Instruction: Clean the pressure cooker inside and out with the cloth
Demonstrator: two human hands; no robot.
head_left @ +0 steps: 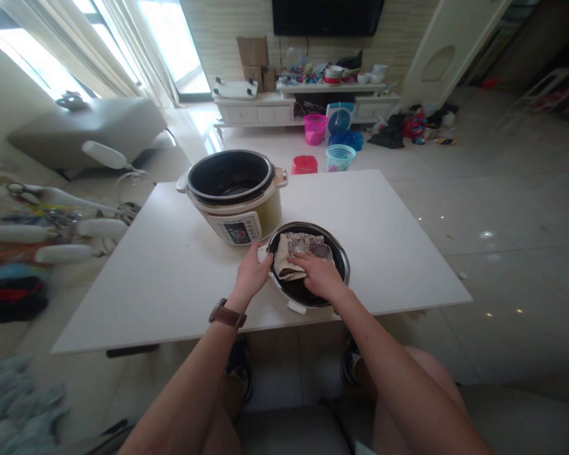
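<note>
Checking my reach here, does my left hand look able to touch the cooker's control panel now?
Probably yes: the control panel faces you just beyond your left hand, with nothing visible between, though that hand is holding the lid.

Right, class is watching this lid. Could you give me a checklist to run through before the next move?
1. Left hand on the lid: ok, gripping its edge.
2. Right hand on the cloth: ok, fingers on top.
3. Cooker upright on the table: ok.
4. Lid well back from the table's near edge: not ok, it looks close.
5. Lid dry under the cloth: cannot tell, covered.
</note>
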